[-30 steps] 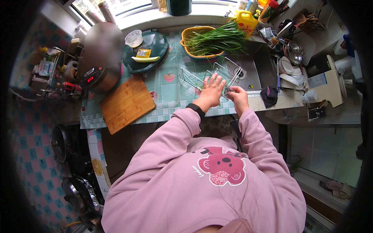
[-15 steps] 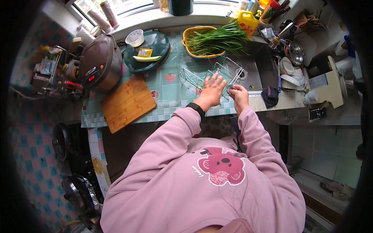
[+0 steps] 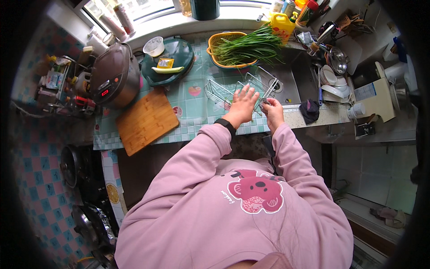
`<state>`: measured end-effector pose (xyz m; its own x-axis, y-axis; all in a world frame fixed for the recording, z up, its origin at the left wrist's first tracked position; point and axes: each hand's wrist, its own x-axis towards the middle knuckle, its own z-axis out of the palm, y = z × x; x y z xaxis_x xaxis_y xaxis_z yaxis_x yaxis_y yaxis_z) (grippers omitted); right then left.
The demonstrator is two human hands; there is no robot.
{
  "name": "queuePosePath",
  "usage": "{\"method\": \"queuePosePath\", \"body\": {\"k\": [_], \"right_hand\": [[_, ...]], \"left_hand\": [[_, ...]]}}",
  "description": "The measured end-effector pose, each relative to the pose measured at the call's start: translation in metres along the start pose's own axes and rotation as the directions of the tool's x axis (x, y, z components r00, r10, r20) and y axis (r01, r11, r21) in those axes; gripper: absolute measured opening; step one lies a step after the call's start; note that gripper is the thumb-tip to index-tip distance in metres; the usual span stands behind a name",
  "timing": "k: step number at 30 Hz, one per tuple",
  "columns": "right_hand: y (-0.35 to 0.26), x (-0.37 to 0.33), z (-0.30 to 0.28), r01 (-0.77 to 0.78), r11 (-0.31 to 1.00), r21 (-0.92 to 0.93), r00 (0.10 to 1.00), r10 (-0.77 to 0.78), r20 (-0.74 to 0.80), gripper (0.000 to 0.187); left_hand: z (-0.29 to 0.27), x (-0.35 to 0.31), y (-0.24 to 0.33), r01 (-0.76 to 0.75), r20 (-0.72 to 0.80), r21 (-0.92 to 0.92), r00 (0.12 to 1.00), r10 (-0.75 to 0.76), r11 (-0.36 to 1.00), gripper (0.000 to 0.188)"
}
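A silver wire rack (image 3: pixel 217 93) lies on the green checked countertop, close to the sink's left edge. Over its near middle rests my left hand (image 3: pixel 243 105), fingers spread and stretched out, with a black band on the wrist. My right hand (image 3: pixel 274 113) is at the rack's right end, thumb and fingers closed in a pinch. Between those fingertips shows a small dark grey bunched pad (image 3: pixel 265 102), pressed against the rack's wires. What it is made of is too small to tell, and the fingers hide part of it.
Beyond the rack sits a yellow basket (image 3: pixel 210 50) of green chives (image 3: pixel 248 48). The sink (image 3: pixel 295 74) is to the right, a dark cloth (image 3: pixel 310 111) on its front edge. Leftward are a wooden cutting board (image 3: pixel 148 121), a rice cooker (image 3: pixel 115 74) and a dark green lid (image 3: pixel 181 56).
My right hand has shifted slightly left and nearer along the rack's end with the grey pad. My left hand stays on the rack. The whole view has tilted a little.
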<state>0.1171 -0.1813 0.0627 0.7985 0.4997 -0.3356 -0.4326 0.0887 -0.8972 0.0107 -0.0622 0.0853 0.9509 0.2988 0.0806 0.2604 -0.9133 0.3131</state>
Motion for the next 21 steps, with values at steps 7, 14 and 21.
{"method": "queuePosePath", "body": {"k": [7,14,21], "right_hand": [[-0.027,-0.008,-0.011,0.094,0.849,-0.520,0.974,0.029,0.224,0.017],[-0.044,-0.010,0.021,0.609,0.319,-0.726,0.739,-0.561,0.374,0.016],[-0.021,-0.018,0.029,0.576,0.079,-0.814,0.680,-0.598,0.424,0.010]], "left_hand": [[0.002,0.002,-0.002,0.009,0.015,-0.005,1.000,-0.009,1.000,0.077],[-0.017,0.001,-0.012,-0.060,0.159,-0.102,0.984,0.076,0.993,0.102],[-0.030,-0.006,-0.034,-0.147,0.097,0.097,0.986,0.137,0.984,0.117]]}}
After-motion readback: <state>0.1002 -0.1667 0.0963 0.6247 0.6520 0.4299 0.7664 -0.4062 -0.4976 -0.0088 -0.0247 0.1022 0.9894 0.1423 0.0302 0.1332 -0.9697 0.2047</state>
